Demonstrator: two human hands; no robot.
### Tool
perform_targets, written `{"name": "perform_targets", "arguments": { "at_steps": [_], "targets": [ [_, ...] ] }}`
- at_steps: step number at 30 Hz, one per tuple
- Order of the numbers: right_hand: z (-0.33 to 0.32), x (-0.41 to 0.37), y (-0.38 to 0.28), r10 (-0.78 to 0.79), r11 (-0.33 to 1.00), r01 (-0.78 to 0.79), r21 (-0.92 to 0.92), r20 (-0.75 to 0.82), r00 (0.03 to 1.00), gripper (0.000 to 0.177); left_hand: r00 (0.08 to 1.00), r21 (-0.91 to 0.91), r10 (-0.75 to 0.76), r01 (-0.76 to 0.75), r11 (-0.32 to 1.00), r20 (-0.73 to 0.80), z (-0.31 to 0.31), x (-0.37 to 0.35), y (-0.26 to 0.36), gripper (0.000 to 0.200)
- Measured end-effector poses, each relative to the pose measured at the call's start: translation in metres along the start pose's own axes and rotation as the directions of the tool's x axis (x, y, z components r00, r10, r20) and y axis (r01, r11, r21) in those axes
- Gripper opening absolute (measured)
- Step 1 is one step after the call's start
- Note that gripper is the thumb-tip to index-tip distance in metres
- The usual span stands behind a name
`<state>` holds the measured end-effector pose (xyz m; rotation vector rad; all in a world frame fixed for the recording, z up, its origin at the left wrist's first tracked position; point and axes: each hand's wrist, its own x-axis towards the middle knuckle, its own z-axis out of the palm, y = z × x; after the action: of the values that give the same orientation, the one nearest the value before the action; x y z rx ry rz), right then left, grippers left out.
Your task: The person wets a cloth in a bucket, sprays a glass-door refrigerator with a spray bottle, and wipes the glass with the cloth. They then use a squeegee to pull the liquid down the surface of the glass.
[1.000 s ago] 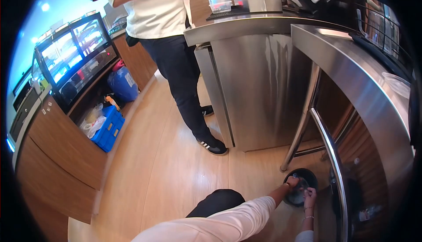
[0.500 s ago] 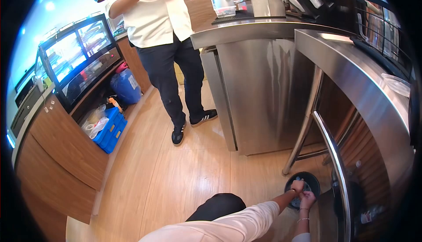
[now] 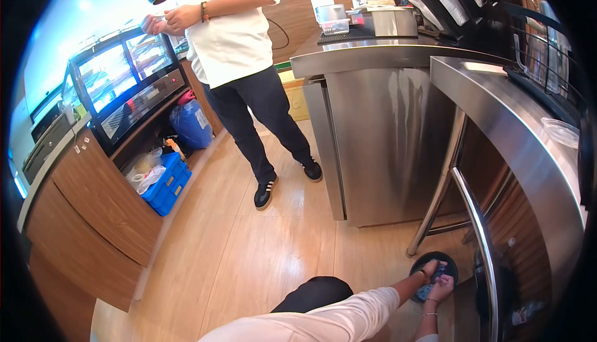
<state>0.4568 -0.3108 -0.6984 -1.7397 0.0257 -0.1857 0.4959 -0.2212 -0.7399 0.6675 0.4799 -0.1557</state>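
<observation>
Black bin point(image 3: 425, 260) on floor point(image 3: 261, 261), beneath left hand point(image 3: 430, 271) and right hand point(image 3: 442, 288); hands close together, grip too small to tell.

Open floor point(image 3: 280, 236) left of dark bin point(image 3: 421, 260), metal tubes point(image 3: 477, 230) beyond and right

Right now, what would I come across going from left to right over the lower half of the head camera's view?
Brown wooden cabinet panels, blue plastic crate, black shoe with white stripes, dark round container with the wearer's left hand and right hand at it, shiny curved metal tube.
</observation>
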Motion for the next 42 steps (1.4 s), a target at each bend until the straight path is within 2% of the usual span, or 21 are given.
{"name": "perform_targets", "arguments": {
  "at_steps": [3, 6, 9, 12, 15, 18, 22, 24, 25, 26, 28, 29, 30, 31, 32, 33, 34, 35, 38, 40, 42],
  "targets": [
    [-0.005, 0.002, -0.005, 0.006, 0.989, 0.009, -0.149, 0.103, 0.995, 0.018, 0.966, -0.006, 0.207, -0.211, 0.978, -0.157, 0.006, 0.0, -0.012, 0.027],
    [-0.01, -0.001, -0.013, -0.365, 0.784, 0.354, -0.509, 0.084, 0.927, 0.015, 0.935, 0.247, 0.3, -0.25, 0.936, -0.189, 0.009, 0.0, -0.023, 0.03],
    [-0.011, -0.01, -0.034, -0.334, 0.799, 0.268, -0.538, -0.026, 0.942, 0.014, 0.942, 0.566, 0.184, 0.008, 0.825, -0.281, 0.038, -0.032, 0.004, 0.044],
    [-0.017, -0.013, -0.051, -0.248, 0.82, 0.225, -0.526, 0.027, 0.968, 0.012, 0.909, 0.371, 0.159, -0.005, 0.928, -0.385, 0.032, -0.02, 0.003, 0.06],
    [-0.013, -0.004, -0.025, -0.207, 0.905, 0.221, -0.362, 0.078, 0.975, 0.009, 0.76, 0.822, 0.572, -0.089, 0.563, -0.31, 0.006, 0.015, -0.018, 0.066],
    [-0.014, -0.005, -0.01, -0.235, 0.925, 0.266, -0.271, 0.14, 0.962, 0.006, 0.748, 0.741, 0.468, 0.046, 0.67, -0.47, 0.018, 0.004, -0.001, 0.06],
    [-0.011, -0.018, -0.027, -0.125, 0.984, 0.141, -0.104, 0.146, 0.981, 0.005, 0.786, 0.809, 0.479, 0.045, 0.586, -0.39, 0.026, 0.001, 0.01, 0.051],
    [-0.014, -0.019, -0.021, -0.055, 0.996, 0.068, -0.057, 0.204, 0.977, 0.007, 0.731, 0.846, 0.589, -0.03, 0.533, -0.345, 0.028, 0.008, 0.015, 0.049],
    [-0.018, -0.017, -0.02, -0.121, 0.981, 0.157, -0.118, 0.266, 0.956, 0.009, 0.711, 0.858, 0.625, -0.06, 0.51, -0.322, 0.027, 0.013, 0.002, 0.048],
    [-0.024, -0.013, -0.016, -0.164, 0.953, 0.235, -0.192, 0.324, 0.932, 0.011, 0.752, 0.919, 0.615, -0.031, 0.393, -0.238, 0.025, 0.023, -0.01, 0.043],
    [-0.028, -0.01, -0.006, -0.125, 0.989, 0.147, -0.019, 0.427, 0.895, 0.012, 0.896, 0.978, 0.437, 0.01, -0.208, 0.083, 0.027, -0.001, 0.019, 0.034],
    [-0.043, -0.006, -0.003, -0.14, 0.978, 0.2, -0.053, 0.541, 0.829, 0.015, 0.929, 0.878, 0.304, -0.045, -0.476, 0.212, 0.027, -0.011, 0.034, 0.029],
    [-0.061, -0.011, -0.021, -0.089, 0.97, 0.213, -0.121, 0.638, 0.765, 0.017, 0.939, 0.799, 0.215, -0.093, -0.594, 0.269, 0.024, -0.018, 0.047, 0.024],
    [-0.079, -0.009, -0.001, 0.129, 0.986, -0.004, -0.165, 0.757, 0.64, 0.019, 0.949, 0.808, 0.185, -0.105, -0.58, 0.256, 0.022, -0.024, 0.051, 0.02],
    [-0.102, -0.018, -0.052, 0.203, 0.943, 0.118, -0.312, 0.816, 0.541, 0.024, 0.933, 0.902, 0.31, -0.036, -0.431, 0.185, 0.012, -0.013, 0.04, 0.023],
    [-0.133, -0.032, -0.063, 0.3, 0.918, 0.084, -0.389, 0.815, 0.496, 0.024, 0.886, 0.942, 0.46, 0.1, -0.321, 0.062, -0.002, 0.008, 0.023, 0.031],
    [-0.158, -0.041, -0.074, 0.38, 0.89, 0.058, -0.452, 0.805, 0.455, 0.025, 0.977, 0.982, 0.211, 0.05, -0.184, -0.01, 0.005, -0.009, 0.038, 0.039],
    [-0.172, -0.04, -0.082, 0.428, 0.868, 0.056, -0.494, 0.799, 0.421, 0.026, 0.984, 0.993, 0.171, 0.074, -0.092, -0.057, 0.01, -0.016, 0.037, 0.042],
    [-0.237, -0.064, -0.085, 0.347, 0.938, -0.228, -0.262, 0.718, 0.603, 0.026, 0.974, 0.981, 0.165, 0.134, 0.143, -0.157, 0.007, -0.033, 0.034, 0.049],
    [-0.276, -0.076, -0.082, 0.393, 0.919, -0.275, -0.281, 0.608, 0.69, 0.024, 0.953, 0.944, 0.223, 0.134, 0.301, -0.206, -0.016, -0.004, 0.009, 0.043],
    [-0.298, -0.097, -0.1, 0.477, 0.879, -0.43, -0.208, 0.345, 0.809, 0.023, 0.928, 0.93, 0.338, 0.023, 0.366, -0.156, -0.002, -0.027, 0.016, 0.04]
  ]
}}
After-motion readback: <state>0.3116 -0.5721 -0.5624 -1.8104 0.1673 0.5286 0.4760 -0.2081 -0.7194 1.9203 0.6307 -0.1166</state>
